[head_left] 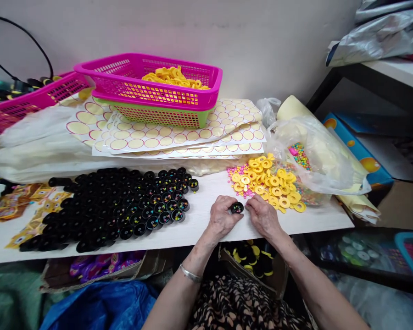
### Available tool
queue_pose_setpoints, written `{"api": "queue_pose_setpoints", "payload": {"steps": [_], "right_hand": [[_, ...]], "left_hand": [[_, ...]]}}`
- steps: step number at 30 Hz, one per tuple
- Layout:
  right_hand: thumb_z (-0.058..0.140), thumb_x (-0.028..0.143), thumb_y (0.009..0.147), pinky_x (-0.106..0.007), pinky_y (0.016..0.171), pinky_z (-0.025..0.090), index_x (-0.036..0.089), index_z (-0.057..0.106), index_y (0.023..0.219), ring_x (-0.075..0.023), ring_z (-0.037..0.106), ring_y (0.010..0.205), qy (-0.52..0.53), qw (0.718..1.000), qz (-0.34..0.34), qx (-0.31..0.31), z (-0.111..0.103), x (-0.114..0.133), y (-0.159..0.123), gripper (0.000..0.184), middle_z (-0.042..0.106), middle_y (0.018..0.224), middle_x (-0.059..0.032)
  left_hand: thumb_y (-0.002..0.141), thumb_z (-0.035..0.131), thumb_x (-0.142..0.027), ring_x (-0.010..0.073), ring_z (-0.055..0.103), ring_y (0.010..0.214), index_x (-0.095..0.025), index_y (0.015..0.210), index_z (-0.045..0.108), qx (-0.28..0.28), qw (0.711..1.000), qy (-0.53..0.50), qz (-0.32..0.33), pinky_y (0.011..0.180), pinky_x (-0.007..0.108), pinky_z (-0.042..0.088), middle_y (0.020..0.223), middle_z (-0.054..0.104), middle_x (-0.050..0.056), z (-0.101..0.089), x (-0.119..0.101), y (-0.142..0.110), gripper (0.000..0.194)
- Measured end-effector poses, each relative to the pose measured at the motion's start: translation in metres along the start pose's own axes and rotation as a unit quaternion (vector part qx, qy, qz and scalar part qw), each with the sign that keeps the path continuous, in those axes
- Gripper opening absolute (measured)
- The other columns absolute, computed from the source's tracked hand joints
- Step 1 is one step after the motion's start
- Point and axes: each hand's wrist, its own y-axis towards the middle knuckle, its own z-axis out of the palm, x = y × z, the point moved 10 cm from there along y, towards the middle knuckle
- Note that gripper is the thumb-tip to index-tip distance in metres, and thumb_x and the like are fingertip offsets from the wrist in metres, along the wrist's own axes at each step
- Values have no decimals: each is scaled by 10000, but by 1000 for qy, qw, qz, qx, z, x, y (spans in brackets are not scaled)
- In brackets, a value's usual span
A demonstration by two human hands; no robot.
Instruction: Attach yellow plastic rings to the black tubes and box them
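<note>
Near the front edge of the white table [206, 206], my left hand [222, 216] is closed around a small black cup [237, 207] whose open top faces up, with some small coloured bits inside. My right hand [262, 217] is pinched just right of the cup's rim; whatever its fingers hold is too small to make out. Behind it lies a heap of yellow plastic rings [277, 185], with small pink beads [236, 174] at its left. To the left stand rows of black cups [124, 206], those at the right holding coloured beads.
A pink basket [151, 96] of yellow pieces sits in a green basket [158, 114] on sticker sheets [179, 137]. A clear bag [309, 156] with coloured beads lies at the right. Yellow packets [37, 215] lie left. Below the table, a carton [278, 284] holds black-and-yellow pieces.
</note>
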Motion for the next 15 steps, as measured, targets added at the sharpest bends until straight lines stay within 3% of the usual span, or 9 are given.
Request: {"api": "queue_pose_setpoints", "payload": {"steps": [4, 7, 9, 11, 13, 15], "right_hand": [[396, 103, 820, -224, 568, 359, 188, 582, 784, -136, 519, 678, -44, 999, -25, -16, -7, 10, -3, 208, 546, 803, -35], [411, 153, 836, -228, 631, 392, 193, 587, 834, -149, 534, 756, -50, 993, -30, -107, -49, 1, 8, 181, 569, 855, -47], [391, 149, 834, -251, 689, 403, 188, 592, 822, -170, 534, 815, -83, 976, 0, -200, -94, -22, 19, 206, 580, 863, -64], [377, 145, 823, -279, 707, 401, 176, 600, 789, -195, 535, 840, -143, 956, 57, -250, -133, -54, 33, 227, 588, 853, -85], [400, 167, 808, -295, 659, 392, 152, 615, 780, -214, 546, 799, -206, 945, 134, -215, -151, -93, 54, 218, 594, 841, -109], [450, 198, 779, -313, 613, 382, 128, 634, 812, -240, 557, 764, -236, 943, 190, -138, -150, -131, 75, 200, 600, 836, -140]], "left_hand": [[551, 713, -128, 172, 533, 807, -186, 785, 615, -1, 1000, -6, 3, 725, 295, 445, 779, 614, 8, -2, 2, 0, 260], [568, 696, -123, 169, 540, 809, -193, 808, 618, -6, 1000, -19, 8, 734, 301, 452, 802, 612, 5, -3, 5, 3, 262], [577, 685, -118, 171, 546, 812, -195, 810, 623, -6, 1000, -20, 10, 741, 310, 458, 802, 614, 6, -2, 5, 5, 253], [570, 702, -139, 187, 549, 864, -192, 871, 626, -20, 999, -19, 17, 770, 330, 466, 860, 620, 22, -5, 2, 3, 314], [565, 732, -198, 206, 540, 948, -184, 1002, 601, -44, 999, -16, 27, 779, 331, 476, 994, 605, 57, -13, -2, -1, 456], [639, 699, -246, 192, 550, 949, -182, 1096, 553, -86, 996, 6, 30, 721, 291, 490, 1071, 572, 82, -27, -4, -6, 484]]}}
